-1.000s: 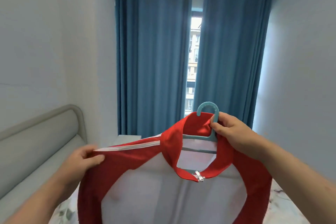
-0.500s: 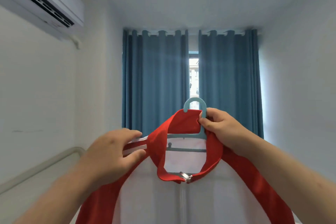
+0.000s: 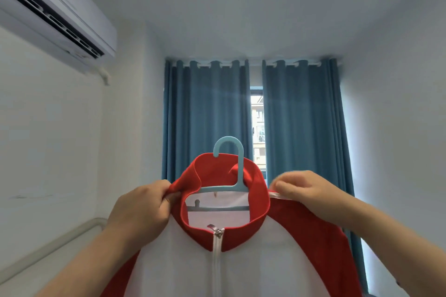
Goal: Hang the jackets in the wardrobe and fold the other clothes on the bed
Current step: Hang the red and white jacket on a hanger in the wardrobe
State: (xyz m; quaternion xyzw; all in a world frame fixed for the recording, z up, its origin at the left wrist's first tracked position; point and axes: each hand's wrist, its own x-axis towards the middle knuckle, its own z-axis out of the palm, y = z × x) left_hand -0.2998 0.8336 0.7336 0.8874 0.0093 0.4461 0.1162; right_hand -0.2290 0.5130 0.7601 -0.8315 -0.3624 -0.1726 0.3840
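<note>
White walls (image 3: 398,140) and a white ceiling (image 3: 241,7) fill most of the view. Blue curtains (image 3: 205,116) hang across the far wall. They are parted in the middle, where a narrow strip of window (image 3: 257,128) shows daylight and a building outside.

The jacket (image 3: 253,267) is held up in the air in front of the curtains, at the bottom middle of the view. It faces the person and hangs upright. Its front is white, its sleeves and standing collar (image 3: 217,169) are red, and a white stripe runs along the top of the right shoulder.

An air conditioner (image 3: 48,12) is mounted high on the left wall, near the ceiling. A pale headboard (image 3: 55,246) curves along the foot of that wall, at the lower left.

The left hand (image 3: 142,210) grips the left side of the collar, fingers curled round the red cloth. The right hand (image 3: 306,190), slightly blurred, pinches the right shoulder just beside the collar, at the white stripe.

A light blue hanger (image 3: 240,166) sits inside the jacket. Its hook rises above the collar's back edge, and its arms and crossbar show through the neck opening. Neither hand touches the hook.

The white zip (image 3: 217,255) is closed up the front, with its metal pull at the collar's lower edge.
</note>
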